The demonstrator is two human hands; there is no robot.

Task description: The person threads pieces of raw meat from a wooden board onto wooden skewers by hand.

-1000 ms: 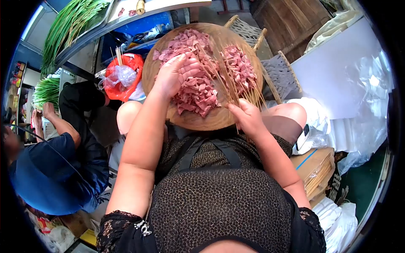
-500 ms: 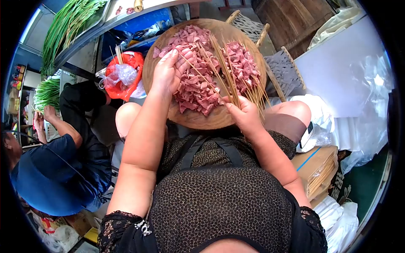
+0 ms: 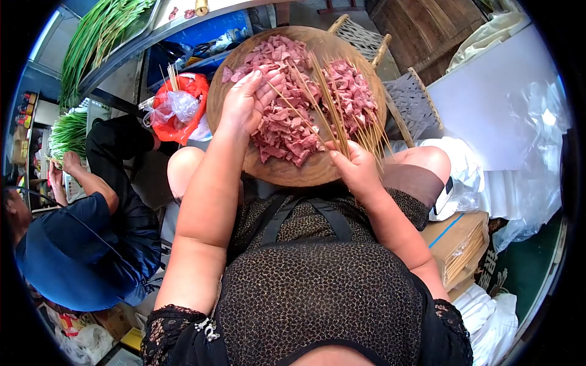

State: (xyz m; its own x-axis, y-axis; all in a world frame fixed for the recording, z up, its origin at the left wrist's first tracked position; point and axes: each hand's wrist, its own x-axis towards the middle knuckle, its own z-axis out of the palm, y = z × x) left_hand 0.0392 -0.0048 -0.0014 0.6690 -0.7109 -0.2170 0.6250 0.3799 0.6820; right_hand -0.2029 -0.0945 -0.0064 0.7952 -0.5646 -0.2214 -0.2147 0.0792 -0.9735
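A round wooden chopping board (image 3: 287,175) rests across my lap with cut pieces of raw red meat (image 3: 284,131) heaped on it. My right hand (image 3: 356,166) is closed round a bundle of thin bamboo skewers (image 3: 336,116) at the board's near edge, their tips fanning away from me. Over the left part of the meat, my left hand (image 3: 245,102) is palm up with its fingers stretched out. One skewer from the bundle slants across to its fingers; whether they touch it I cannot tell. More skewers (image 3: 373,141) lie at the board's right side, partly hidden.
Left of the board stands a red plastic bag (image 3: 183,125) with skewers sticking up behind it. A co-worker (image 3: 79,250) sits at the far left, hands at green stalks (image 3: 68,134). Woven chairs (image 3: 412,100) stand beyond the board; cardboard (image 3: 458,244) is stacked at right.
The skewer bundle in my right hand has shifted slightly at its tips. My left hand has barely moved.
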